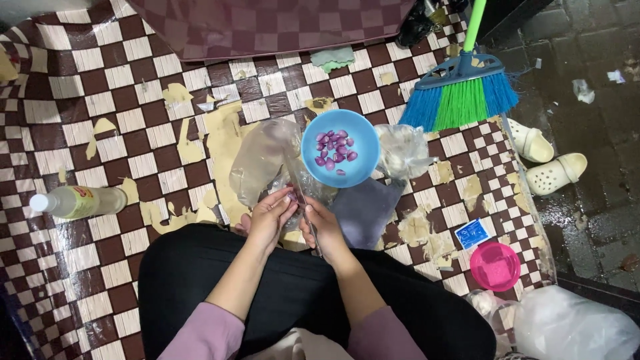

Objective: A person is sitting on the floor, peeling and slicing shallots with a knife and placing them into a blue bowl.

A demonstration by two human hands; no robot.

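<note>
Work in hand: peeling small purple bulbs, apparently shallots or small onions, on a checkered floor mat (133, 93).

Hands: The left hand (270, 215) is closed around one small purple bulb (291, 197), pinched at the fingertips. The right hand (325, 230) grips a thin knife (305, 212), its blade pointing up toward the bulb. Both hands meet just in front of the person's lap, near the middle of the mat.

Done so far: A blue bowl (340, 170) sits just beyond the hands and holds about a dozen peeled purple bulbs (335, 148) in a loose cluster that covers only part of the bottom. By this count the work appears partly complete.

Left to do: The bulb in the left hand is judged unfinished. A clear plastic bag (267, 157) lies to the left of the bowl, under and beyond the hands; its contents cannot be told. A second bag (403, 150) to the right of the bowl holds pale material, possibly skins or unpeeled stock; this cannot be confirmed.

Surroundings: A bottle (80, 201) lies toward the mat's left edge. A broom (460, 87) stands at the far right edge, and a pink lid (495, 267) sits near the right corner.
</note>
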